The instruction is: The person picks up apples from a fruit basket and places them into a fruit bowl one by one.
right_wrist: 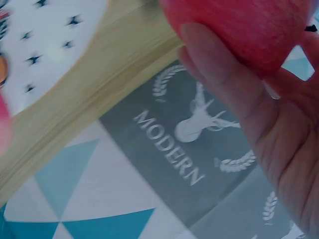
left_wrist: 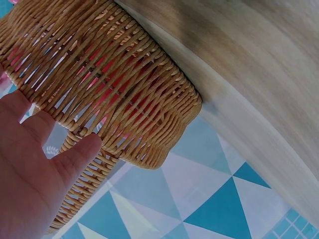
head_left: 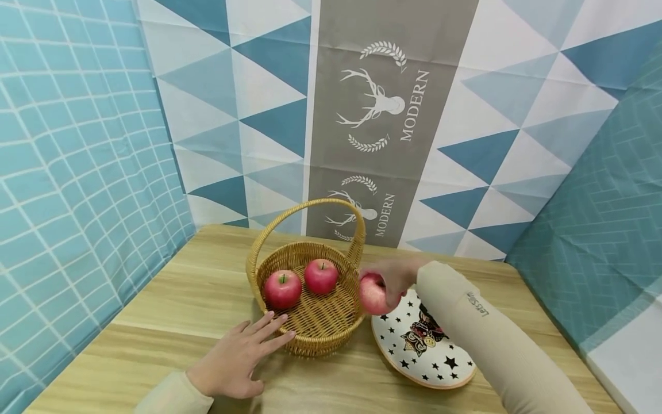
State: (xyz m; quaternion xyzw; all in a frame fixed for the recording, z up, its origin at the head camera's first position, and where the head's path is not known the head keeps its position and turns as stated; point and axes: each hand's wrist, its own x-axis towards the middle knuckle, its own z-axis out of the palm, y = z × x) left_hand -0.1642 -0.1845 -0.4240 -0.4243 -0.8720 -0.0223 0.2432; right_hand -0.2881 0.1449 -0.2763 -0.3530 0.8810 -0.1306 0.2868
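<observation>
A wicker basket [head_left: 331, 330] with a tall arched handle stands on the table, two red apples inside: one apple [head_left: 283, 289] at the left, another apple [head_left: 321, 276] further back. My left hand [head_left: 240, 353] lies at its near left rim, fingers spread and fairly straight; in the left wrist view the fingertips [left_wrist: 89, 144] meet the woven rim. My right hand [head_left: 393, 276] grips a third apple [head_left: 373, 296] from above, just beyond the basket's right rim. That apple [right_wrist: 244, 30] is held between thumb and fingers in the right wrist view.
Right of the basket, partly under my right arm, is a round white board [head_left: 414, 359] with black stars and a cartoon figure. A blurred pink shape [right_wrist: 4, 122] shows at the right wrist view's left edge. Patterned cloth walls [head_left: 393, 103] border the wooden table [head_left: 207, 287].
</observation>
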